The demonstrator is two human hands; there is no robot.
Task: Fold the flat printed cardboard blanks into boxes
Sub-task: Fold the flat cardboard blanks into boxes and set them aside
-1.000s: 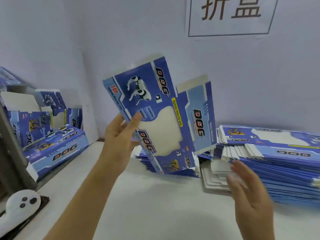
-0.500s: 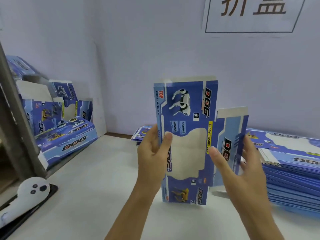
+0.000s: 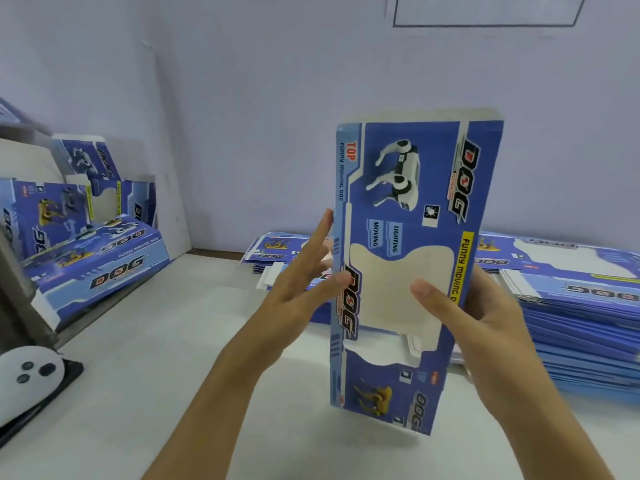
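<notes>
- Pale violet walls close the scene at the back, and a white table (image 3: 145, 358) fills the lower part of the frame.
- At the middle right of the frame a blue printed blank (image 3: 408, 271) stands almost upright above the table, between the two hands. Its long axis runs from top to bottom, with the top leaning a little to the right.
- The left hand (image 3: 298, 299) is at the left long edge of the blank. Its fingers are nearly straight and spread, and the thumb tip touches the printed face near the edge. It looks more like a support than a firm grip.
- The right hand (image 3: 474, 317) is at the right long edge. The thumb presses on the front, over the pale window, and the fingers go behind the card, so this hand pinches the blank and seems to carry it.
- Both hands are about equally near, one on each long side. I judge that the next move is to push these two edges toward each other, so that the flat sleeve opens into a tube.
- The blank shows a white robot dog, the word "DOG", a yellow strip and a pale window in the centre.
- A stack of flat blanks (image 3: 571, 306) lies at the right, behind the right hand.
- Folded boxes (image 3: 93, 261) lean at the left of the frame.
</notes>
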